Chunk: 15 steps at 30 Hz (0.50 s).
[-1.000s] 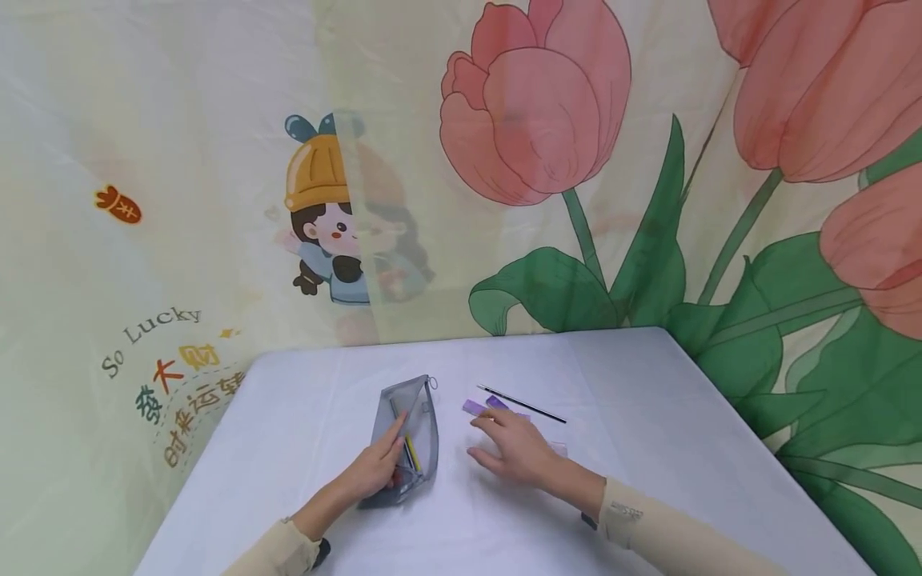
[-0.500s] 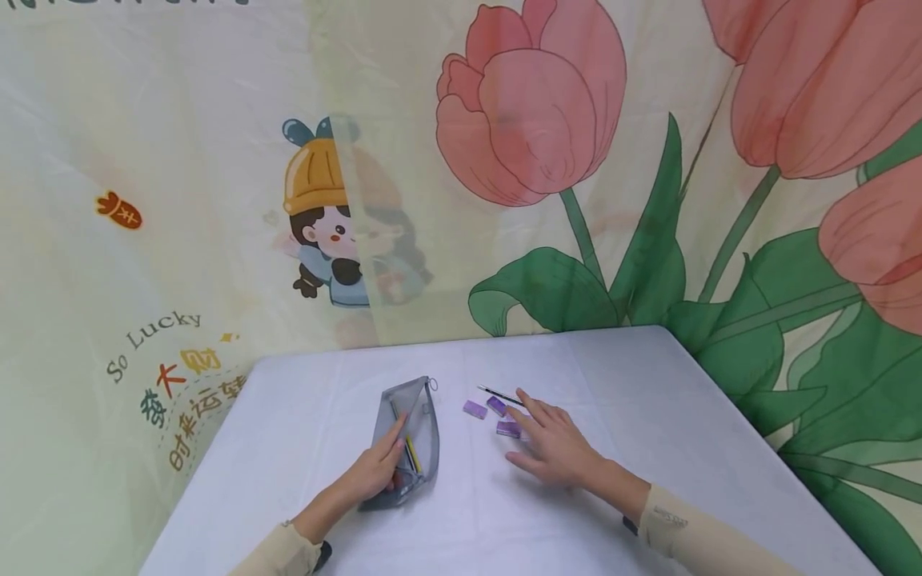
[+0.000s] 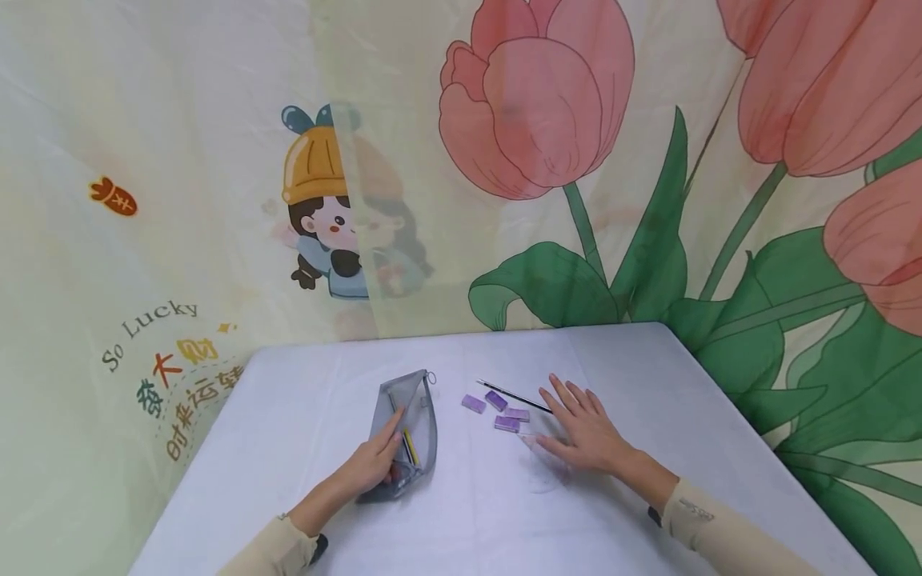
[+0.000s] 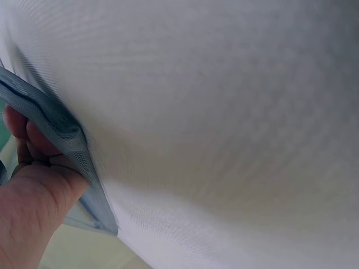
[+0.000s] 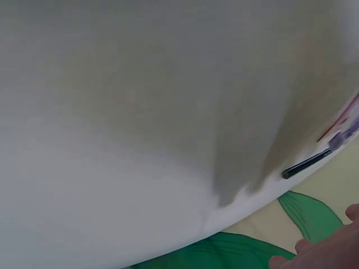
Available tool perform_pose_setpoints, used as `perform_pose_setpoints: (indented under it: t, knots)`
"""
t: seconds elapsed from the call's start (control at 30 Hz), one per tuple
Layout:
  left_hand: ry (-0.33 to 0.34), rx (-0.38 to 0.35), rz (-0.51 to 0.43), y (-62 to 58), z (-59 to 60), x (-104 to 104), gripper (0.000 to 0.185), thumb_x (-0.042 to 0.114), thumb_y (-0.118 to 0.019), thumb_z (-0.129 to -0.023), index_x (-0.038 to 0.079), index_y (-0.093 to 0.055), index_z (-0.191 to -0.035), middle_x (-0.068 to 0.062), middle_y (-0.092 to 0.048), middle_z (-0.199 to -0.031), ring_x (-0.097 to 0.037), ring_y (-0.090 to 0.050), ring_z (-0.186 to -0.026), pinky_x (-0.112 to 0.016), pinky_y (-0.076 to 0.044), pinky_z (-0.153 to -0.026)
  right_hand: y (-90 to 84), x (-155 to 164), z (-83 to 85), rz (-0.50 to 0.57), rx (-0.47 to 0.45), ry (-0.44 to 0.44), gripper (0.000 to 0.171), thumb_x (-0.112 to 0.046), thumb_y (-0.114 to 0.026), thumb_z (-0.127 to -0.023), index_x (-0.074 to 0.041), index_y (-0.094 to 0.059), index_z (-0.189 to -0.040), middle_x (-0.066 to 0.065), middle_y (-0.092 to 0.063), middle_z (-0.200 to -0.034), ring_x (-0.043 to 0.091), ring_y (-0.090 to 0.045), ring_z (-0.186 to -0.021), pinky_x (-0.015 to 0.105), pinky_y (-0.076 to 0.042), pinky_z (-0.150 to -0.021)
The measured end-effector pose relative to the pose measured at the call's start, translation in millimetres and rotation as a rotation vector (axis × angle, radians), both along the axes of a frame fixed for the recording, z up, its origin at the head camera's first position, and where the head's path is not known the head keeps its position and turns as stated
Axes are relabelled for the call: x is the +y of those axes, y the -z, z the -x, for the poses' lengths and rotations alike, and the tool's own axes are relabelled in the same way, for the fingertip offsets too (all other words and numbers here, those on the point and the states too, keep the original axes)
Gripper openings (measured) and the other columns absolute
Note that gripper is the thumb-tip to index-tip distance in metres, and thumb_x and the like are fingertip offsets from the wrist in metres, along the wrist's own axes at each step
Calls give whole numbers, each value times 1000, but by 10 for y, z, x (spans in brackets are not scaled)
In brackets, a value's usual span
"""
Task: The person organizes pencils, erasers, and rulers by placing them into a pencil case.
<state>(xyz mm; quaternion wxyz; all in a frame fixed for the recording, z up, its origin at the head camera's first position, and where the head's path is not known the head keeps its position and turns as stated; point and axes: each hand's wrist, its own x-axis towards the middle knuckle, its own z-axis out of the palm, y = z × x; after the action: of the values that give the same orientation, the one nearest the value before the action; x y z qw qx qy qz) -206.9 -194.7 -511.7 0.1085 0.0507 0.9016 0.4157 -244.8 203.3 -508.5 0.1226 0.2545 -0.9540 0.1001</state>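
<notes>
Two hands show: the left hand (image 3: 370, 466) has its fingers clamped on the grey pouch (image 3: 426, 420), a yellow stick (image 3: 410, 448) just right of them inside. Four purple blocks (image 3: 507, 424) lie between both hands' fingers. Behind the blocks, the black pen (image 3: 511, 394) slants toward the right index fingertip; whether they touch, I cannot tell. A clear thing (image 3: 545, 468) lies by the right thumb. The right hand (image 3: 587, 432) has its fingers apart.
</notes>
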Motion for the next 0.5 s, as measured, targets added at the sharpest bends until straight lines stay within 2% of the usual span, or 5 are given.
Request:
perform_pose_setpoints:
  t: [0.3,0.5]
  knots:
    - [3,13,-3,15,12,-24,53,32,-31,-109,28,-16,-160,-4,-57,-64,-17,-56,-60,-31,-45,-64,14,254,100,-14,-10,31,82,-61,-59,-89,-19,-33,-156,15,-15,-165,42,-23,-147,70,-20,-111]
    - [2,11,-12,-3,16,-11,53,32,-32,-109,28,-17,-160,-5,-57,-63,-18,-56,-59,-32,-45,-63,42,394,189,-51,-14,57,83,-63,-56,-90,-20,-31,-156,15,-11,-166,42,-16,-149,71,-10,-113]
